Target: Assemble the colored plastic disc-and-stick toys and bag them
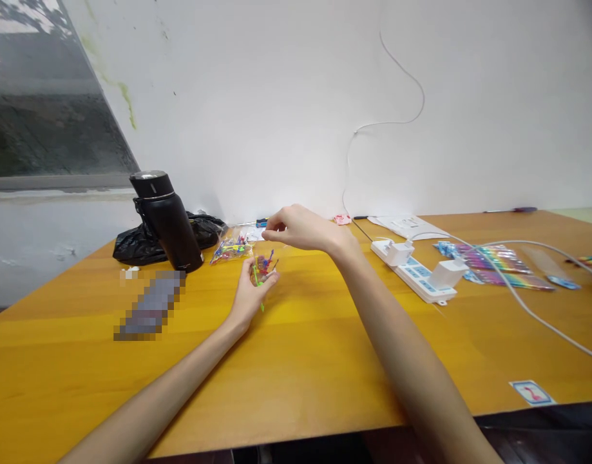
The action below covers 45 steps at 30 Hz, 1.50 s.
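Note:
My left hand (252, 290) is curled round a small cluster of coloured plastic pieces (263, 264), with green, blue and red parts sticking out between thumb and fingers. Something clear seems to surround the pieces, but I cannot tell whether it is a bag or a cup. Above and slightly to the right, my right hand (300, 227) hovers with its wrist bent and its fingertips pinched together. What the pinch holds, if anything, is too small to make out. Just behind my left hand lies a clear plastic bag (232, 248) of similar coloured pieces.
A black bottle (165, 222) stands at the left before a black plastic bag (136, 245); a blurred-out flat object (153, 306) lies nearer. To the right are a white power strip (416, 274) with plugs, a white cable (518, 299) and rainbow-coloured packets (498, 264). A wall rises behind.

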Available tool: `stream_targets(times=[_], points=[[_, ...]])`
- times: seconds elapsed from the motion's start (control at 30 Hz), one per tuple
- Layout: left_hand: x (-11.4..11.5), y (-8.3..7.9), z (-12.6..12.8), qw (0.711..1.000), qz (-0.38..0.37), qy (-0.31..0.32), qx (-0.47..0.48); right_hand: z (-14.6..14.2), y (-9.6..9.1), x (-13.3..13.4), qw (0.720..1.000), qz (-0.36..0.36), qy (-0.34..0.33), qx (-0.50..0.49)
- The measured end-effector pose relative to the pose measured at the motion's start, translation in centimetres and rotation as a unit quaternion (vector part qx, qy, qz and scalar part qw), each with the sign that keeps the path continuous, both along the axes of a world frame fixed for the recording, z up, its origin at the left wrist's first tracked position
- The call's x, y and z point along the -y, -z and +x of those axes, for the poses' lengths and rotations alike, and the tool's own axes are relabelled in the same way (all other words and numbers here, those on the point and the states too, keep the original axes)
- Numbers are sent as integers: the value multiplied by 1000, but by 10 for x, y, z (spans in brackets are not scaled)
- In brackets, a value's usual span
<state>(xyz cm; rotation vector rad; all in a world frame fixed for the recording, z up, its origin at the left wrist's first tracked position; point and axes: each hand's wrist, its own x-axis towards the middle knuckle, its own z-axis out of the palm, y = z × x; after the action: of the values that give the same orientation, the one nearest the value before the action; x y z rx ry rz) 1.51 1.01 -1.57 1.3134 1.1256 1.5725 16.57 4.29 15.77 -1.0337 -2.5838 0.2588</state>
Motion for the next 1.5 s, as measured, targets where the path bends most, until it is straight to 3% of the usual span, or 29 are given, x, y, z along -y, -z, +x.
stream_targets(times=[0.33, 0.43, 0.57, 0.73, 0.93, 1.03, 1.1, 1.17, 1.3, 1.4, 1.5], points=[[1, -3, 0, 1000, -13, -26, 8, -5, 5, -3, 998, -19, -2, 66], [-1, -1, -1, 1000, -17, -8, 23, -2, 2, -3, 998, -23, -1, 66], [-4, 1, -1, 997, -2, 24, 68, 12, -1, -3, 999, 2, 15, 31], [-4, 3, 1, 981, -58, 89, 160, 36, 9, 3, 995, 68, -13, -76], [2, 4, 7, 970, -72, 196, 125, 53, 39, 21, 979, 78, -56, -180], [4, 4, 8, 968, -72, 223, 88, 55, 66, 31, 967, 78, 6, -242], [5, 3, 7, 974, -64, 206, 66, 53, 91, 36, 931, 74, 94, -345], [4, 2, 5, 981, -51, 181, 48, 49, 118, 37, 903, 11, 113, -413], [0, 3, -1, 986, -36, 164, 10, 41, 154, 28, 887, -145, 82, -432], [-3, 5, -4, 988, -39, 152, -11, 39, 163, 20, 880, -187, 92, -426], [-4, 5, -5, 987, -49, 156, -13, 39, 164, 17, 882, -180, 114, -420]])
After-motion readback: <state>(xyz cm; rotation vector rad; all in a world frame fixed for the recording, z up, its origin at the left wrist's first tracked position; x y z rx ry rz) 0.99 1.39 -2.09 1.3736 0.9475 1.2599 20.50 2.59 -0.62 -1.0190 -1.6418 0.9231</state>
